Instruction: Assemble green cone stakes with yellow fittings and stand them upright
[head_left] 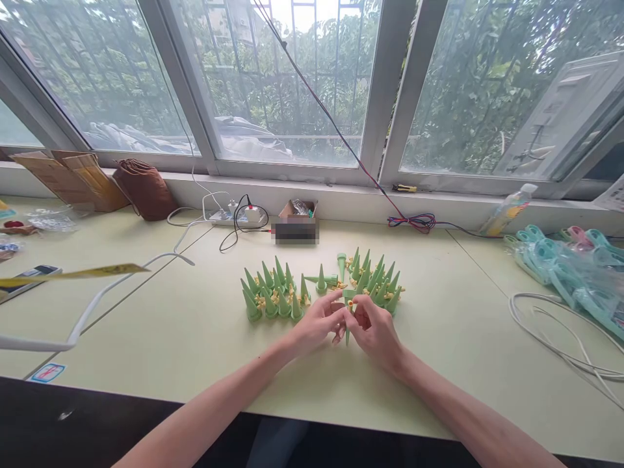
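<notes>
Between my two hands is a green plastic plant-watering spike, its tip pointing down and its wide collar at the top. The fingers of my left hand are closed around it. My right hand pinches at a small yellow valve piece against the spike's upper side; its fingertips are partly hidden. Left of my hands stands a group of similar green spikes, tips up, with yellow pieces on them. Another such group stands behind my right hand. Just beyond my hands, one spike stands tip down and another lies flat.
At the back are a small open box, a power strip and a brown bag. Teal plastic items in bags and a coiled pale cable lie right. A white cable and phone are left.
</notes>
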{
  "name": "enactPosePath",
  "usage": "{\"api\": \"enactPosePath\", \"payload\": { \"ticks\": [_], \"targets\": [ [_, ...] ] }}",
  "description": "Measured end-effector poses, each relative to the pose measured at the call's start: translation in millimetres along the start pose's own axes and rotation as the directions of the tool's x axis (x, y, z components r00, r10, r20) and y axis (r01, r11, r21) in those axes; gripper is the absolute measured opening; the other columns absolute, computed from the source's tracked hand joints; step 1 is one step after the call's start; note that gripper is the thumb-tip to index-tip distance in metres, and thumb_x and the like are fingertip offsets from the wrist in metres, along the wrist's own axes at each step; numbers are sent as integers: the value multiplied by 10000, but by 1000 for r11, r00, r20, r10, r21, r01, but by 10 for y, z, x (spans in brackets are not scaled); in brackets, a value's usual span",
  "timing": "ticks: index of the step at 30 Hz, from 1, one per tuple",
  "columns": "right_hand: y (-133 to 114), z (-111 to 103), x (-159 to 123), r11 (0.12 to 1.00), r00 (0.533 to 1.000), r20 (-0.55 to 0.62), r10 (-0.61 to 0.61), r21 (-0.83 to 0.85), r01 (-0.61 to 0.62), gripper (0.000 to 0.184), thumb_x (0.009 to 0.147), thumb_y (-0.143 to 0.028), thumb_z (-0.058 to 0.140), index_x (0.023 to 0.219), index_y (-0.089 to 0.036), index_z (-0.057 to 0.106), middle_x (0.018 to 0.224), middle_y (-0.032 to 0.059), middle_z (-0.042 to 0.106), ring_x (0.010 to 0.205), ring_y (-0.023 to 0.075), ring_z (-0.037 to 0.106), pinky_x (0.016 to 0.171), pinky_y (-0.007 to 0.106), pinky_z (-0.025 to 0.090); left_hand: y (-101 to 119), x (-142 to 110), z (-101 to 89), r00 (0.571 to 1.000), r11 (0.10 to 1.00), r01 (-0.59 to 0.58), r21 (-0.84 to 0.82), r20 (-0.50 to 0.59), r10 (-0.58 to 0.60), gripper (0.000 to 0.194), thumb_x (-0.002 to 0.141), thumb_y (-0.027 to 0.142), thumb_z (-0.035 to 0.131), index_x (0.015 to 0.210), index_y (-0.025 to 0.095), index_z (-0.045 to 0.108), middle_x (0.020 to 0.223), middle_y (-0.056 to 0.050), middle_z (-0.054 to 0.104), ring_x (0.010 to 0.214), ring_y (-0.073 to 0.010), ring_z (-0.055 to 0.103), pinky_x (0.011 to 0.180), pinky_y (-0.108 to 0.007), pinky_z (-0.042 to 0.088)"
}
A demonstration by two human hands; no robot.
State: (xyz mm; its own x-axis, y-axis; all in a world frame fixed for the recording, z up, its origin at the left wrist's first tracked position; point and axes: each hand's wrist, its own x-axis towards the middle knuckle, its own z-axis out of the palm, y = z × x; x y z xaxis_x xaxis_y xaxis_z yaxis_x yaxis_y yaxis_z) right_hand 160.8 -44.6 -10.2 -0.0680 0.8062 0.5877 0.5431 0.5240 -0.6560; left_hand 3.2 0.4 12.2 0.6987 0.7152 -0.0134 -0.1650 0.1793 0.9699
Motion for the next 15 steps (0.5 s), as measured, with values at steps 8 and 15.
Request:
{"api": "enactPosePath", "payload": {
  "ticks": [8,15],
  "targets": [
    [-16,-8,-3,1000,998,63,21,20,-22,37,947,-225,483,917,-218,462,592,-84,384,486,77,350,478,196,304,-29,5,-17,1000,1000,5,10,-4,-5,560,842,465,666,1228,123,448,676,31,548,483,-77,521,406,-187,420],
    [-18,-11,-1,999,995,99,34,31,-38,67,965,-260,445,911,-221,455,594,-76,379,485,89,348,483,209,304,-48,5,-33,1000,1000,7,8,3,-7,477,843,467,663,1137,133,492,666,32,540,481,-76,526,405,-181,408]
  ]
}}
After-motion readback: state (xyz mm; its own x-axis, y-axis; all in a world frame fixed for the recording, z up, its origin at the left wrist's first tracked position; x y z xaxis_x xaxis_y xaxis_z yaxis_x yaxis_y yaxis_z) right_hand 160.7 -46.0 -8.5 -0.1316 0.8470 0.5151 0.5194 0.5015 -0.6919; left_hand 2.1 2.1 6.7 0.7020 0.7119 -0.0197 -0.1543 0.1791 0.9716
